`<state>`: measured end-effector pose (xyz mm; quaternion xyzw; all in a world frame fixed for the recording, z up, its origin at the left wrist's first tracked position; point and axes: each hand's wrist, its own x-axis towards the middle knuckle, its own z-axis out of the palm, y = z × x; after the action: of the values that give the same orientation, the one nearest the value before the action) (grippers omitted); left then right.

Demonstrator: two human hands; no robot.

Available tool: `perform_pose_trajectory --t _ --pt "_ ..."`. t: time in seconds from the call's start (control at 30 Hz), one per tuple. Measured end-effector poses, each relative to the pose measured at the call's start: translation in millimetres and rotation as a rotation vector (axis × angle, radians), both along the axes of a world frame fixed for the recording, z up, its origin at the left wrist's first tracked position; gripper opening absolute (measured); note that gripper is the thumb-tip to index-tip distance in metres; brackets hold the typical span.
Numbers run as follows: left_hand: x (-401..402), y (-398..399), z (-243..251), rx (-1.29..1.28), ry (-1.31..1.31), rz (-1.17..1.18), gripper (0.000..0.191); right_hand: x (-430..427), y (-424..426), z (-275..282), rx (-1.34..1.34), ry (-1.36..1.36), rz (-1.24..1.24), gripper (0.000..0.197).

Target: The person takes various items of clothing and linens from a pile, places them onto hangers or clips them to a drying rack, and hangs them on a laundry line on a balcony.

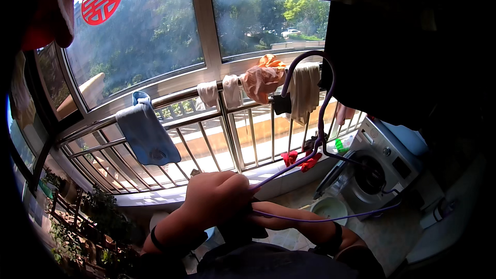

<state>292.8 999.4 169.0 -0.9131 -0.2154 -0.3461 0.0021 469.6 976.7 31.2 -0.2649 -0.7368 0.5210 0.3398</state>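
Note:
A purple clothes hanger (321, 124) extends up and to the right in front of me, its hook curving at the top. My left hand (219, 192) is closed around its left end, where the sloping arm and the lower bar meet. From the right, my right hand (261, 215) reaches in just below the left one; its fingers are mostly hidden. Dark cloth (242, 230) hangs under both hands, and shadow hides its shape. Whether the right hand grips this cloth is not visible.
A metal railing (226, 131) carries a blue towel (149, 135) and several small garments. Beyond stand a front-loading washing machine (378, 166) with its door ajar and a basin (329, 209) on the floor. Potted plants (104, 213) fill the left; dark laundry (379, 66) hangs upper right.

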Motion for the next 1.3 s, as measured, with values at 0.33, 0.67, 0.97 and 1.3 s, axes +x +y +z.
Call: perform_pose_trajectory --t 0.33,0.67,0.97,1.3 --pt "-21.5 4.8 -5.0 -0.005 -0.134 0.07 0.022 2.5 9.4 22.4 -0.24 -0.159 0.193 0.023" --pt "-68.0 23.3 -29.2 0.121 -0.17 0.222 0.033 63.7 10.7 -44.7 -0.098 -1.01 -0.21 0.029" --pt "-108.3 43.8 -63.0 0.166 0.144 0.368 0.017 86.6 -62.5 98.6 0.342 -1.137 -0.606 0.019" --pt "-129.8 42.2 -52.9 0.435 0.25 0.448 0.023 69.2 -99.8 201.1 0.483 -0.916 -0.163 0.052"
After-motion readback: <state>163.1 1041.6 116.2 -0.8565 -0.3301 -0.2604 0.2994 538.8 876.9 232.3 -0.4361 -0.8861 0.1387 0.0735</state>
